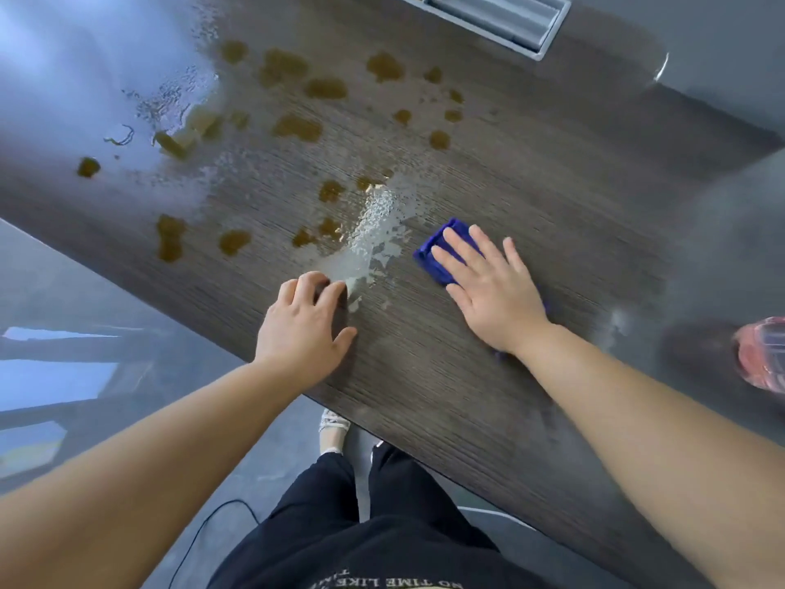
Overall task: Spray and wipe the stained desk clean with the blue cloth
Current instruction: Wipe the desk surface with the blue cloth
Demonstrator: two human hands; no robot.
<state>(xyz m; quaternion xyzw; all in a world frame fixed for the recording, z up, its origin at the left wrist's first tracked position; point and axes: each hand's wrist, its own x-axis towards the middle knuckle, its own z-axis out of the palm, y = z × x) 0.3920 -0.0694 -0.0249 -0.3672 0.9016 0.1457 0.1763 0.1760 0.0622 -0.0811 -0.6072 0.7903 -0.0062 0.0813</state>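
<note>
Dark wood-grain desk [531,163]. Blue cloth [437,252] lies right of centre under the right hand [488,286], which is flat with fingers spread, pressing. Left hand [306,325] is near the front edge, fingers loosely bent, tips on the desk, holding nothing. Wet patch [374,223] lies between the hands. Brown stains [297,127] are beyond, to the left. Bare desk to the cloth's right; pink bottle [764,354] at the far right.

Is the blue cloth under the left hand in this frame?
No, the blue cloth lies under the flat right hand, while the left hand rests on the desk beside it.
</note>
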